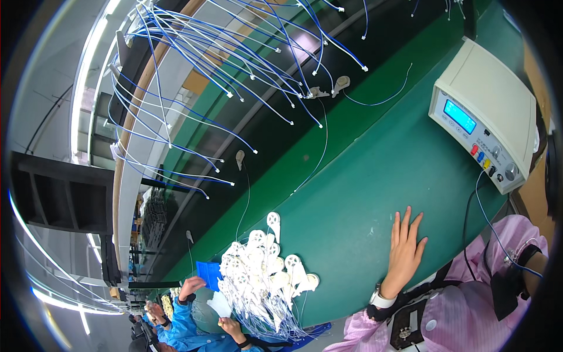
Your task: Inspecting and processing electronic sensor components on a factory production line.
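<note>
My left hand (404, 251) lies palm down on the green tabletop (346, 217), fingers stretched out and holding nothing. A white watch band circles its wrist below a pink striped sleeve. My right hand (535, 274) shows only in part at the right rim, past a black wrist strap; its fingers are hidden. To the left of my left hand, a large heap of white plastic parts (258, 264) with round ends and thin wires spreads over the table. A beige test instrument (489, 111) with a lit blue display stands at the far right, cables running from its front.
Bundles of blue and white wires (234, 76) with small white connectors hang from a rail above. A dark conveyor belt (275, 141) carries a few wired parts (341, 84). On the left, a person in blue sleeves (190, 322) works near a blue box (209, 276).
</note>
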